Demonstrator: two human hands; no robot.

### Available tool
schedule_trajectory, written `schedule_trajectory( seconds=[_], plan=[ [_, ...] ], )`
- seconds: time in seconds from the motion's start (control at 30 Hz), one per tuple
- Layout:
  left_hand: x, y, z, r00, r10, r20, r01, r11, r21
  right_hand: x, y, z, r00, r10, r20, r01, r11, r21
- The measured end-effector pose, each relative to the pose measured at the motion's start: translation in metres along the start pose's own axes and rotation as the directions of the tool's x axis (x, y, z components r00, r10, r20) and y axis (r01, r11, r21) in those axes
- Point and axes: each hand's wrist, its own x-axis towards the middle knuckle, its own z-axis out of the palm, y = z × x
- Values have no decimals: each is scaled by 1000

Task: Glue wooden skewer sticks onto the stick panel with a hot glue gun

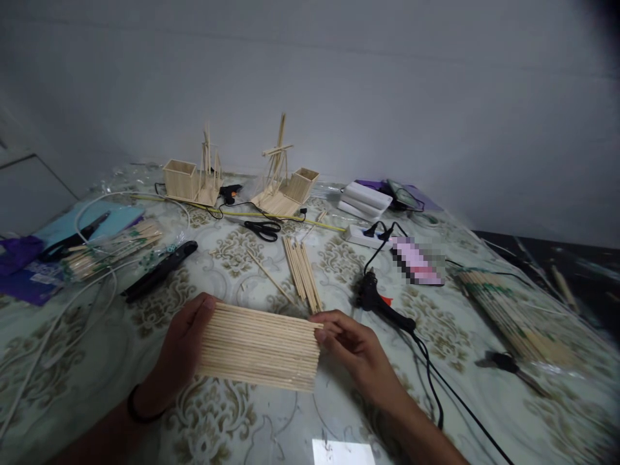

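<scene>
Pale wooden sticks, lined side by side as a flat panel (259, 347), are held over a flower-patterned bench (217, 420). The panel's left end is clasped in the grip of the left hand (186, 332); its upper right corner is pinched by the right hand (358, 355). Loose sticks (301, 274) and a black glue gun (382, 305) are laid beyond.

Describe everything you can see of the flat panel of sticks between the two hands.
The panel is a pale, wood-looking rectangle of many thin, straight sticks set side by side, running lengthwise from hand to hand. Its right edge looks slightly uneven, with a shiny patch near the lower right corner. It is held over the patterned table covering: the left hand grips its left end, the right hand touches its upper right corner.
</scene>
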Motion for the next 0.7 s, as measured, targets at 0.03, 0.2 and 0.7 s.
schedule_trajectory(
  seconds=[0.03,0.2,0.7],
  plan=[
    [0,-1,0,1000,-1,-1,1,1000,1,0,0,0,1000,0,-5,0,1000,-12],
    [2,-4,1,1000,-17,-15,17,1000,-19,-2,-4,1,1000,0,-6,-1,999,-32],
    [2,5,2,998,-62,27,63,997,-43,0,-2,2,995,-42,-88,41,999,-19]
  ],
)
